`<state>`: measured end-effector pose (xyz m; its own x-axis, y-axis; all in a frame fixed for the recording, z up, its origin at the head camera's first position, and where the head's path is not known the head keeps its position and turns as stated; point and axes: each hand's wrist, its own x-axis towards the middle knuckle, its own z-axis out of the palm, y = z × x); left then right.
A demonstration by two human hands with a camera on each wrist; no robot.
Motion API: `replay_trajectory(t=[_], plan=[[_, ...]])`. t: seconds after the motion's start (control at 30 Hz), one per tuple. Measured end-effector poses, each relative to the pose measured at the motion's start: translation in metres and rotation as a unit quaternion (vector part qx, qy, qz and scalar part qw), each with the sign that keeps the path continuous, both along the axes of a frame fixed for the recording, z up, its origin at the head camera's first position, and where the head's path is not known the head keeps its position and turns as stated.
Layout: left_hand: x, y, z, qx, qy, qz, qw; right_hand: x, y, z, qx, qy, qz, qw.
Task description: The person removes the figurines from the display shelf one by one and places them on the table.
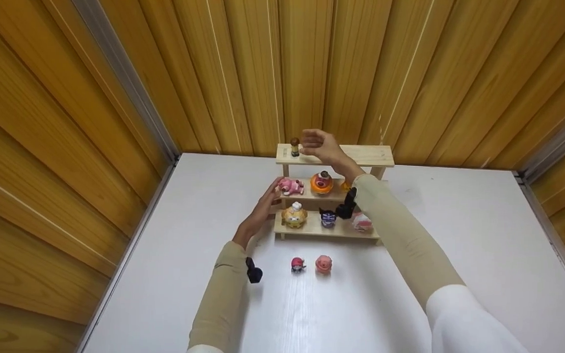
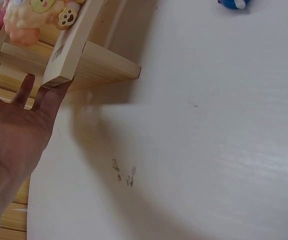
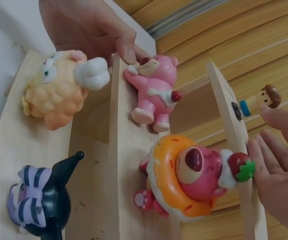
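A three-tier wooden display shelf [image 1: 356, 153] holds several small toy figures. My left hand [image 1: 258, 213] grips the shelf's left end, with a digit on the middle tier [image 3: 115, 165] close to a pink bear figure [image 3: 156, 87]. My right hand [image 1: 325, 148] is at the top tier with fingers extended. Its thumb [image 3: 281, 120] is right at the head of a small brown-haired figure [image 3: 259, 101], which stands upright on that tier's left part. The bear in an orange ring [image 3: 181, 175] sits on the middle tier, below the right hand.
The lower tier bears a chef-hatted fluffy figure [image 1: 295, 215], a black-and-purple figure [image 1: 328, 218] and a pink-and-white one [image 1: 361, 222]. On the white table [image 1: 165, 294], a red-topped figure [image 1: 297, 264] and a pink figure [image 1: 323, 264] stand in front. Wood-patterned walls [image 1: 302, 63] enclose the table.
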<state>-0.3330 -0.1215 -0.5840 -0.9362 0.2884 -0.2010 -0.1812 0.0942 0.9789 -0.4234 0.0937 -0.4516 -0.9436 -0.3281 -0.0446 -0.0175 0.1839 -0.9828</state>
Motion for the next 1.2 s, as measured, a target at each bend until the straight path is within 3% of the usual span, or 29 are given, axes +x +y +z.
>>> replay_trajectory(t=[0.2, 0.4, 0.63, 0.93, 1.2], plan=[[0.004, -0.005, -0.001, -0.010, 0.004, -0.010, 0.9999, 0.000, -0.012, -0.006, 0.013, 0.018, 0.021, 0.9995], [0.001, -0.008, 0.001, -0.007, -0.008, 0.005, 0.9999, 0.000, -0.021, -0.002, 0.033, 0.050, 0.029, 0.9978], [-0.002, -0.003, 0.003, -0.004, -0.007, -0.006, 0.9999, 0.004, -0.020, 0.002, 0.056, 0.061, 0.008, 0.9965], [-0.004, -0.002, 0.006, -0.006, -0.012, 0.002, 0.9999, 0.003, -0.024, 0.003, 0.083, 0.054, -0.037, 0.9944], [-0.006, 0.000, 0.000, -0.013, -0.013, -0.004, 0.9998, 0.001, -0.022, 0.001, 0.110, 0.047, -0.036, 0.9922]])
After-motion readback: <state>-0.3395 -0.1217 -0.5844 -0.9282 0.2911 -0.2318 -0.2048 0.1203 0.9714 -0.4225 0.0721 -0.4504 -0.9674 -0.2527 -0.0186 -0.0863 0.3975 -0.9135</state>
